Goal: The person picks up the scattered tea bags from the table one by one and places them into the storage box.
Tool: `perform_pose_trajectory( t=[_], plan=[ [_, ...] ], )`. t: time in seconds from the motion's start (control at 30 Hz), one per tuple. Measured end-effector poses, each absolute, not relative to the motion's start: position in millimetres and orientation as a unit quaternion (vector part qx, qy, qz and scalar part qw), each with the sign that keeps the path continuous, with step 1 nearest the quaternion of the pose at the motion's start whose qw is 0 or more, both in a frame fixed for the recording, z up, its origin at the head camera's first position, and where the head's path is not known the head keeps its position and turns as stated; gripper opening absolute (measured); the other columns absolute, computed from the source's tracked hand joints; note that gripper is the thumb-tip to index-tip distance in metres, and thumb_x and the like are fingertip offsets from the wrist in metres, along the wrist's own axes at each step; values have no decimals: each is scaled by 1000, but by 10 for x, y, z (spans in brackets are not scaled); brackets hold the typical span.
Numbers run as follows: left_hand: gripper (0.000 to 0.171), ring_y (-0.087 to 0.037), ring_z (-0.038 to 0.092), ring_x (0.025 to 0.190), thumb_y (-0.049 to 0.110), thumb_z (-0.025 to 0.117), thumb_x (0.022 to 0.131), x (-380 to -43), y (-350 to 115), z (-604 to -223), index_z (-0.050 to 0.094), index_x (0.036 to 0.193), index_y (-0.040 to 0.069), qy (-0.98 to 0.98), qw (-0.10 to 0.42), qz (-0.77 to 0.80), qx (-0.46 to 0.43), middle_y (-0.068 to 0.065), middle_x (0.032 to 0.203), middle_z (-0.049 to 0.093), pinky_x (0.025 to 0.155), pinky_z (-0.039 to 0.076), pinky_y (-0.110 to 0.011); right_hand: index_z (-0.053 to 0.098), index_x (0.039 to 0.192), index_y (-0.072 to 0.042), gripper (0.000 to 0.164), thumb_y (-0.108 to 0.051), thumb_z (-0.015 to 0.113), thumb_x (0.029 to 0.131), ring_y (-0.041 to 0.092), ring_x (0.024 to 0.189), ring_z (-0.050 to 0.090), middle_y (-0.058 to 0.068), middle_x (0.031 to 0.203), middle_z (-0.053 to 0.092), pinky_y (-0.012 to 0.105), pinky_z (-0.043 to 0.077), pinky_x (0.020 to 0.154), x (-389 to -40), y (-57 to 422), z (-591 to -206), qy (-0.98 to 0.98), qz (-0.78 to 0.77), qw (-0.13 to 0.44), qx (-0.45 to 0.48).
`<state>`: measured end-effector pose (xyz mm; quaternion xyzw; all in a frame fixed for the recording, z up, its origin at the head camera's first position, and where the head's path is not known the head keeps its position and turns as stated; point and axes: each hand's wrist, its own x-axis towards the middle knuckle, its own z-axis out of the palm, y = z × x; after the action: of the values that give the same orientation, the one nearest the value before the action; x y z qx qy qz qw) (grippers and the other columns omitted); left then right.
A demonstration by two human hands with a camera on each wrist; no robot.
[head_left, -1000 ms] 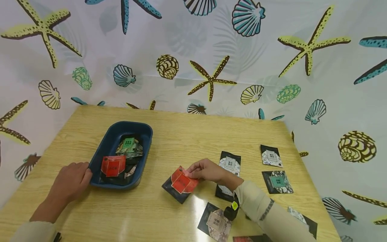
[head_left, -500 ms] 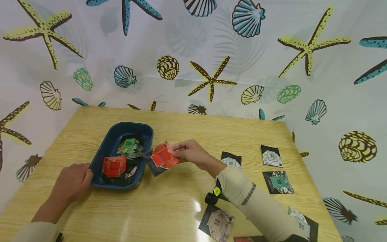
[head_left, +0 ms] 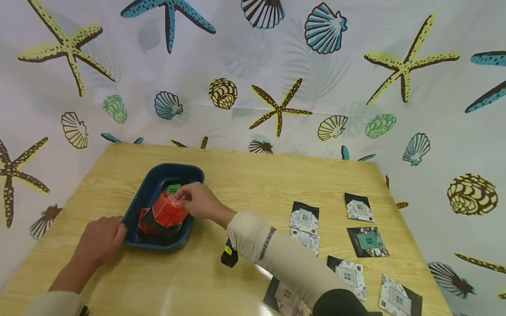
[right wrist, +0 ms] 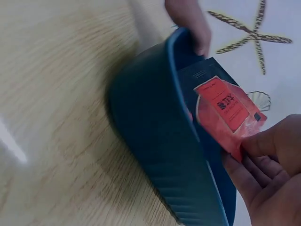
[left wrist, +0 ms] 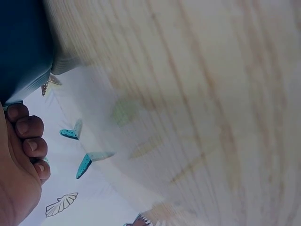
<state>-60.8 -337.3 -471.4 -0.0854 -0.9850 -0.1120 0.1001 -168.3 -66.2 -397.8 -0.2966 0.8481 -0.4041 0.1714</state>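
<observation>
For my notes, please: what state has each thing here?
Tub: upright, lidless
Held packet: tilted, at the tub's opening
Right hand: pinching held packet
Left hand: gripping tub
Green packet in tub: partly hidden
Lower red packet: partly hidden
Loose packets: lying flat

on the table, we find the bin just right of the left hand and touching it. the right hand holds a packet above other packets inside. right of that hand we see loose packets; behind both hands hangs the curtain.
</observation>
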Motion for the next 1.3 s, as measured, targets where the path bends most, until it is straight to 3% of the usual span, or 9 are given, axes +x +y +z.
perform_pose_trajectory(
  t=[0.13,0.27,0.5,0.87,1.13,1.3],
  plan=[
    [32,-21,49,61,12,39,97,-597,-3366,-4713,41,65,16,-987,89,-114,-76,1,60,44,58,35,-42,74,109,-9,22,-4,59,95,11,94,71,3,102,77,13,49,80,-1674,-740,-4011,868,-309,145,-360],
    [33,-20,46,61,12,37,98,-605,-3374,-4702,42,66,16,-987,80,-116,-73,1,60,42,59,33,-39,72,115,-8,26,-2,55,96,13,103,71,5,111,76,17,52,88,-1706,-633,-4022,871,-297,122,-371],
    [32,-20,45,59,12,38,98,-609,-3378,-4705,41,66,15,-989,78,-104,-74,0,60,41,58,31,-37,70,119,-4,25,-4,55,99,25,109,70,13,118,72,32,54,94,-1944,36,-3915,868,-368,96,-318],
    [33,-18,41,57,12,37,98,-619,-3383,-4739,40,65,15,-987,77,-123,-73,0,58,38,58,28,-35,67,117,4,24,-7,58,97,35,101,69,21,110,70,36,57,83,-2180,1520,-4084,894,-382,143,-187],
    [32,-19,43,60,12,37,98,-634,-3384,-4750,41,66,15,-987,68,-124,-71,1,60,41,59,29,-36,63,122,6,32,-6,64,93,38,110,64,24,120,65,49,51,95,-2104,2180,-4268,933,-282,159,-155],
    [32,-18,44,62,12,36,99,-615,-3378,-4749,41,68,15,-987,63,-128,-68,1,61,42,60,29,-37,56,130,6,50,-11,74,87,42,121,56,26,130,56,53,46,103,-2077,2321,-4339,934,-250,196,-162]
  ],
)
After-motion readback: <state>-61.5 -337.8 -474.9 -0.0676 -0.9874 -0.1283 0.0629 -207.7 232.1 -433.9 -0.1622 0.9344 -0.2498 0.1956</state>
